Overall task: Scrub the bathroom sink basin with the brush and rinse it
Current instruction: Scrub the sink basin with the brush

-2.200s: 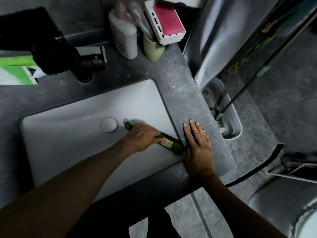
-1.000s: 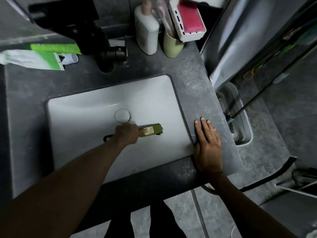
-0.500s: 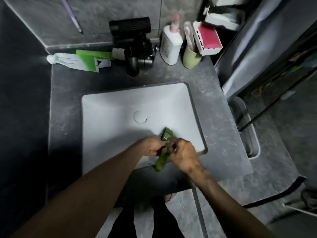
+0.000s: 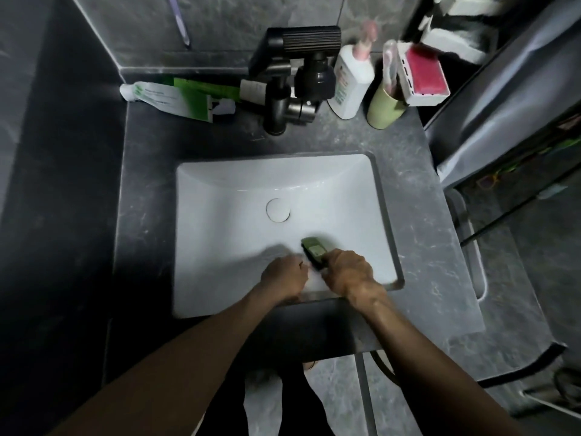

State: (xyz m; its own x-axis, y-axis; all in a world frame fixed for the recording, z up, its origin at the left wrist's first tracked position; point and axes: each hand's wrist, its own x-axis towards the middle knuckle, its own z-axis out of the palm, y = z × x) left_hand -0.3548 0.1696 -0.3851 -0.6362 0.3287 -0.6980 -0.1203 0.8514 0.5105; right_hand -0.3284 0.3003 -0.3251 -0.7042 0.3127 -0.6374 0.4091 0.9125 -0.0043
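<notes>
The white rectangular sink basin [image 4: 226, 234] is set in a dark grey counter [image 4: 418, 234], with a round drain cover [image 4: 278, 210] near its middle. A green scrub brush [image 4: 314, 250] lies low in the basin's front right part, head pointing away from me. My right hand [image 4: 350, 273] grips its handle end. My left hand [image 4: 284, 275] sits just left of the brush with loosely curled fingers and nothing in it; a thin gap shows between it and the brush. The black faucet [image 4: 283, 99] stands behind the basin; no water runs.
Behind the basin stand a green-and-white tube [image 4: 169, 97], a white pump bottle [image 4: 352, 80], a pale green cup [image 4: 385, 107] with toothbrushes and a white soap dish [image 4: 423, 73] with a pink bar. A white bin [image 4: 478, 272] sits on the floor at the right.
The brush passed from my left hand to my right. My right hand left the counter edge and now grips the handle. My left hand has let go.
</notes>
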